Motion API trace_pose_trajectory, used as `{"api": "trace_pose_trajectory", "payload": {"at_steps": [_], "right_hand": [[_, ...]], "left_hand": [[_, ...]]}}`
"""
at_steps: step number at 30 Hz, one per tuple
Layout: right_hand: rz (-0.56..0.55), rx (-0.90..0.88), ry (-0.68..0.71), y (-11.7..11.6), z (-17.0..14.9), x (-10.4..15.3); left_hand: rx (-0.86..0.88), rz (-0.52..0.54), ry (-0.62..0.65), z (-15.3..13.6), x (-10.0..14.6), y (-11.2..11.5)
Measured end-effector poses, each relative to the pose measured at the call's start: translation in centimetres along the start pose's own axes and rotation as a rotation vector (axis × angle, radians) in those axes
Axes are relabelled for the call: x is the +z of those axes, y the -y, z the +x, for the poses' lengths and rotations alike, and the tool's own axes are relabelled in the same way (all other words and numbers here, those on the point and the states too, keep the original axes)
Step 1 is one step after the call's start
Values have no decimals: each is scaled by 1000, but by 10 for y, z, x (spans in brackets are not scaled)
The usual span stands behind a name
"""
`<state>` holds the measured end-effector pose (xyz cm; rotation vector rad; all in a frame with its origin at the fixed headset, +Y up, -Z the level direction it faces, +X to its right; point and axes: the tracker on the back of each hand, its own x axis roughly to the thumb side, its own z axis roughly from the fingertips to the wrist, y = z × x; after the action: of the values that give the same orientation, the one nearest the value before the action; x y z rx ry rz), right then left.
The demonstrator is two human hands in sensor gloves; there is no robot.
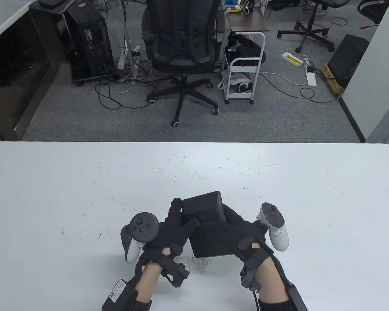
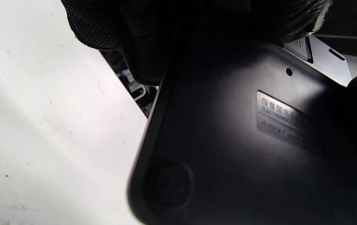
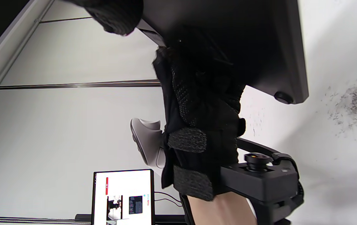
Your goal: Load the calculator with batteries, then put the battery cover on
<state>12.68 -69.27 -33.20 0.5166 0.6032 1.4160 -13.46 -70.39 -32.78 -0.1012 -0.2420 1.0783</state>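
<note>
The black calculator (image 1: 207,226) is held back-side up, just above the white table (image 1: 84,181) near its front edge. My left hand (image 1: 180,223) grips its left side, with the thumb lying across the back. My right hand (image 1: 238,223) grips its right side. The left wrist view shows the calculator's back (image 2: 228,150) with a silver label plate (image 2: 288,122) and a round rubber foot (image 2: 173,184), and my left fingers (image 2: 140,40) curl over its edge. In the right wrist view the calculator (image 3: 259,47) sits above my left hand (image 3: 203,103). No batteries or separate cover show.
Scuff marks (image 1: 194,262) lie on the table under the hands. Beyond the far edge stand an office chair (image 1: 181,48) and a small white cart (image 1: 243,74). A lit monitor (image 3: 123,197) shows in the right wrist view.
</note>
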Motion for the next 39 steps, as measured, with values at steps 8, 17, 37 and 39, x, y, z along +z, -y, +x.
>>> {"api": "trace_pose_trajectory", "payload": {"at_steps": [8,17,37,39], "right_hand": [[-8,46,-1,-1,1,0],[-7,53,-11,-1,-1,-1],[129,-439,94,10,-25,-8],[130,-437,94,10,-25,-7]], "left_hand": [[53,-43,-31,-3,-1,2],[37,-41,-46,-4,-1,4],[714,-289,39,-28,-11,-4],[723,-293,39,-28,-11,-4]]}}
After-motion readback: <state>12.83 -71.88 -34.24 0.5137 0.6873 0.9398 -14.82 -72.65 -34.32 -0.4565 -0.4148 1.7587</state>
